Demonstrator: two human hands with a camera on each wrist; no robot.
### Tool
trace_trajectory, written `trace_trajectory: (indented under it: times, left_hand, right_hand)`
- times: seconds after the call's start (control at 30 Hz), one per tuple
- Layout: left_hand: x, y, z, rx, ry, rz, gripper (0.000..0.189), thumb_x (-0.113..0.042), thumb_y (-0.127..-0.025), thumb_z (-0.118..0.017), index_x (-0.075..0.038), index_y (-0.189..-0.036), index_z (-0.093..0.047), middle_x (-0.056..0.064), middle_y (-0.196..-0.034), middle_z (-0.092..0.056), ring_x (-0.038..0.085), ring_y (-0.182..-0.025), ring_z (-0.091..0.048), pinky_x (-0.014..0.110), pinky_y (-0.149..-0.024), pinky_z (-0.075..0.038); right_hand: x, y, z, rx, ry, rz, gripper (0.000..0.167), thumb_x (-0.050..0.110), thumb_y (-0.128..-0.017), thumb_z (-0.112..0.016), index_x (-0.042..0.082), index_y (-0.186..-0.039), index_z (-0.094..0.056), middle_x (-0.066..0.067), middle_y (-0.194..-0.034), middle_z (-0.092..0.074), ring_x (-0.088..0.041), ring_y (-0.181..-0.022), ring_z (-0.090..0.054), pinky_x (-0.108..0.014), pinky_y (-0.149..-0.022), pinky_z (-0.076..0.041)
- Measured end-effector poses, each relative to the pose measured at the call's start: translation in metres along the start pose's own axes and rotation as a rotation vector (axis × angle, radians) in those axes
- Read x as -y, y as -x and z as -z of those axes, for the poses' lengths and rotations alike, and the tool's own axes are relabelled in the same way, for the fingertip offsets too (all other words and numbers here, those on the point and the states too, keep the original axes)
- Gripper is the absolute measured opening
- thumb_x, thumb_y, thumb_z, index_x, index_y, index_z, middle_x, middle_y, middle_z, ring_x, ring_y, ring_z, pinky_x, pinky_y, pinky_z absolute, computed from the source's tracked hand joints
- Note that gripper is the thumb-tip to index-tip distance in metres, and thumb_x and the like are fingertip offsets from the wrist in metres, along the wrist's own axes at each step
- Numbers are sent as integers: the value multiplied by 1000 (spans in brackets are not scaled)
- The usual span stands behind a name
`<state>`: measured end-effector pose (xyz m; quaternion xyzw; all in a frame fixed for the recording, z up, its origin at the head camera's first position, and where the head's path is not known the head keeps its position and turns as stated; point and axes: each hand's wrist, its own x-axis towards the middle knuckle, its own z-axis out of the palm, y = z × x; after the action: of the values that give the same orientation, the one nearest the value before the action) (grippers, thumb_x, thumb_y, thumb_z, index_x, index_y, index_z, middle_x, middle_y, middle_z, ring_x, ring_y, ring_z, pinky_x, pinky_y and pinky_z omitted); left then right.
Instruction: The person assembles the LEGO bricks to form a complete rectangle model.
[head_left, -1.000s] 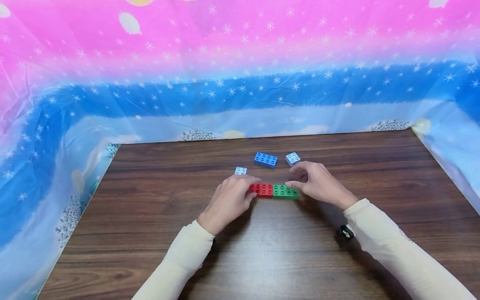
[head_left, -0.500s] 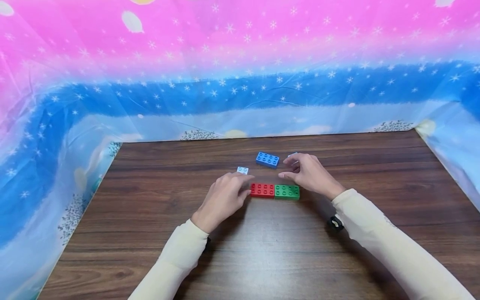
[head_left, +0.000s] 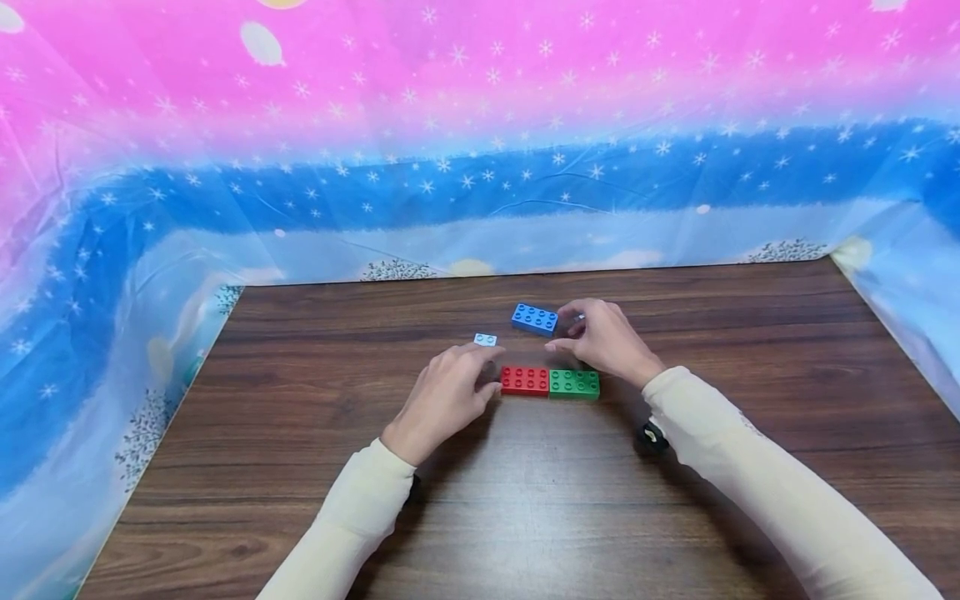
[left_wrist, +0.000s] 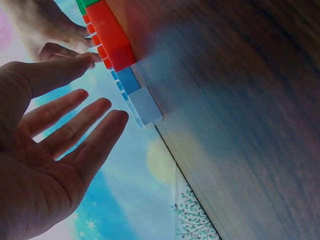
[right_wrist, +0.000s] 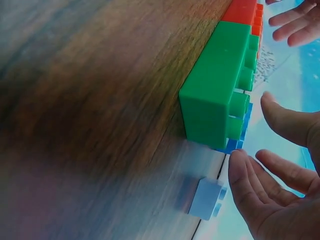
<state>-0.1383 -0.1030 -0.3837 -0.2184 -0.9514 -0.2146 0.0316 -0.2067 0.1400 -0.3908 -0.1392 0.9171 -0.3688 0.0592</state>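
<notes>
A red brick (head_left: 524, 381) and a green brick (head_left: 574, 384) lie end to end on the table, their studs upward. My left hand (head_left: 442, 400) hovers at the red brick's left end, fingers spread and holding nothing. Just beyond it sits a light blue brick (head_left: 485, 340), partly covered by that hand. My right hand (head_left: 603, 337) is beyond the green brick, thumb and fingers apart with nothing between them. Its fingertips are close to the right end of the blue brick (head_left: 534, 318). Another light blue brick (right_wrist: 205, 199) shows below the fingers in the right wrist view; in the head view the hand mostly hides it.
The wooden table (head_left: 300, 433) has a dark grain and a bright glare patch near the front. A pink and blue snowflake-patterned cloth (head_left: 480, 192) stands as a wall along its back and sides.
My right hand has left the green brick and moved back and left toward the blue brick. My left hand has drawn off the red brick slightly to the left. The bricks stay put.
</notes>
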Motion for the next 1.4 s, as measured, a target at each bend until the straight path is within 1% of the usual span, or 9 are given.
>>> trace_trajectory:
  times: [0.23,0.53,0.67,0.83,0.97,1.27,1.4]
  left_hand:
    - [0,0,1,6,-1,8,47,-13,-89,-80,-10,-133,-67,8,-125,-69,28,-113,-64,46,-92,-53]
    - [0,-1,1,2,2,1,46,-14,-89,-80,-9,-133,-67,9,-126,-68,28,-114,-64,46,-94,-52]
    - [0,-1,2,11,7,6,47,-15,-89,-80,-9,-134,-66,9,-128,-67,28,-116,-63,46,-95,-52]
    - [-1,-1,3,14,-3,9,46,-16,-90,-79,-9,-134,-66,9,-127,-68,28,-115,-63,46,-94,-52]
    - [-2,0,3,14,-1,7,44,-18,-91,-78,-9,-133,-67,8,-126,-68,27,-114,-64,46,-93,-53]
    - [-1,1,2,-10,5,-8,41,-22,-94,-75,-8,-132,-67,8,-127,-68,27,-115,-64,46,-93,-53]
    - [-2,-1,2,-5,4,-6,42,-22,-94,-75,-8,-132,-67,8,-128,-68,27,-117,-63,46,-95,-52]
  right_hand:
    - [3,-8,-4,16,15,-21,58,21,-88,-82,-5,-135,-59,-22,-128,-64,-32,-106,-67,-45,-87,-55]
    - [7,-17,-7,7,33,-30,62,22,-88,-82,-5,-137,-57,-22,-125,-65,-31,-106,-67,-46,-90,-53]
    - [8,-21,-7,8,33,-53,62,23,-88,-82,-5,-137,-57,-22,-125,-65,-32,-107,-65,-46,-91,-53]
    - [6,-24,-7,8,28,-90,61,24,-88,-82,-4,-136,-58,-22,-132,-62,-33,-113,-62,-49,-97,-49]
    - [5,-26,-8,23,17,-130,62,25,-89,-81,-3,-137,-57,-21,-135,-60,-34,-117,-60,-49,-100,-47]
    - [4,-28,-8,18,16,-140,59,25,-87,-83,-3,-134,-60,-19,-130,-63,-33,-114,-61,-49,-99,-47]
    - [3,-29,-9,10,24,-135,55,24,-88,-82,-2,-132,-62,-19,-127,-65,-33,-113,-61,-49,-99,-47]
